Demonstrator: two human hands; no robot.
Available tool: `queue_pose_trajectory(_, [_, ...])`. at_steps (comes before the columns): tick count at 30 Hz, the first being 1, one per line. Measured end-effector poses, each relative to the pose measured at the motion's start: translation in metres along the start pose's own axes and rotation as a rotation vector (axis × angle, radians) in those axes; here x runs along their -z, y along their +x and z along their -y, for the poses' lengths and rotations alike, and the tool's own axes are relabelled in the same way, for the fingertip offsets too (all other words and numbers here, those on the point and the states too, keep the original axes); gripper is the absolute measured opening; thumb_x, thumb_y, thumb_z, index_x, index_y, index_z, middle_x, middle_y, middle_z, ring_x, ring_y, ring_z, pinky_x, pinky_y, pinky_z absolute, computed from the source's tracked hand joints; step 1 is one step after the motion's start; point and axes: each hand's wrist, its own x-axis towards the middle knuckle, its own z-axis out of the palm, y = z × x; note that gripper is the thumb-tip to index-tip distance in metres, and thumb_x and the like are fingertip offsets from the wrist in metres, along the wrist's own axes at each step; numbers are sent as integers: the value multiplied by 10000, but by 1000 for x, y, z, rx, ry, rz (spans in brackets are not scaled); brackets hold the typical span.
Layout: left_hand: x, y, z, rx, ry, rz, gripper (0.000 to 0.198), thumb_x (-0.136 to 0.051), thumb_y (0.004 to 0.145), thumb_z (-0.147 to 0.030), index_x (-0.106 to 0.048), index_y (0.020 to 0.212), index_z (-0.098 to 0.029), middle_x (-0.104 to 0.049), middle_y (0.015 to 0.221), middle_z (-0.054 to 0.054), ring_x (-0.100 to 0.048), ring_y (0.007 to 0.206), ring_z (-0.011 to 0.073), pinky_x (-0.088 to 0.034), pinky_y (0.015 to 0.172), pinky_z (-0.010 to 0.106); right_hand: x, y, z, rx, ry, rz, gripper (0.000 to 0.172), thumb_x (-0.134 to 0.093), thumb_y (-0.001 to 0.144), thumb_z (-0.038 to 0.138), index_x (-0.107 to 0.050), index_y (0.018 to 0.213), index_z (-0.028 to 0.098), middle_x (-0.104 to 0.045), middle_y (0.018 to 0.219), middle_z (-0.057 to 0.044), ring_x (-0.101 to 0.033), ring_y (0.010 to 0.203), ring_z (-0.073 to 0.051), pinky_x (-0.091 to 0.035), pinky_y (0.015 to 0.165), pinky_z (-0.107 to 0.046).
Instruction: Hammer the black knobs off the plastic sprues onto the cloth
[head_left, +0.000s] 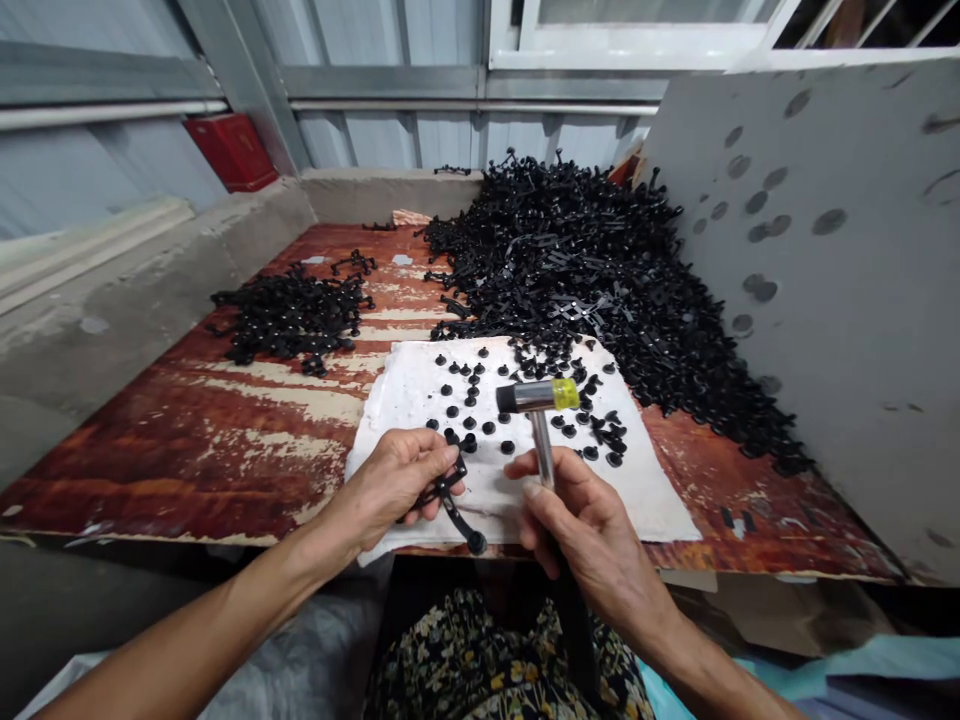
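Observation:
My left hand (401, 475) pinches a black jointed part (454, 508) over the front left of a white cloth (480, 500); one arm of the part hangs toward the cloth's front edge, with a round knob at its end. In my right hand (574, 505) is a small hammer (541, 440), its head raised, with a black face to the left and a yellow one to the right. Several small black round pegs (508, 447) lie scattered on the cloth beyond both hands.
A large heap of black jointed parts (570, 250) fills the back right of the worn red table (187, 440). A smaller pile (292, 315) sits at the left. A grey board (840, 300) stands along the right side. A red box (231, 150) rests on the back left ledge.

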Motion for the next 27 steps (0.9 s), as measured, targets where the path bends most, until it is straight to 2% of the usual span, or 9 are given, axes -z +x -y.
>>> queue_pose_trajectory(4, [0,6,-3,32,-50,-6,402,-759,620,-471,-528,636,-143,-630,552,-1,-412,299,23,-197,282,120,7,-10,-11,-30,74,-97,341,-663,778,494,-551,934,212,-503,513,79,-347,377,-72,-285,332,-173])
queue_pose_trajectory(8, [1,7,-4,51,-71,6,393,-768,628,-453,-532,629,-140,-627,539,-1,-409,296,23,-182,281,119,13,-13,-21,-53,127,-132,386,-705,744,512,-557,928,206,-571,610,47,-354,380,-58,-296,324,-173])
queue_pose_trajectory(27, [-1,6,-7,89,-19,-25,436,-771,548,-499,-531,623,-143,-607,522,-11,-391,293,21,-165,290,118,16,-9,-26,-69,193,-130,388,-733,729,486,-559,919,196,-589,675,35,-380,395,-44,-309,310,-148])
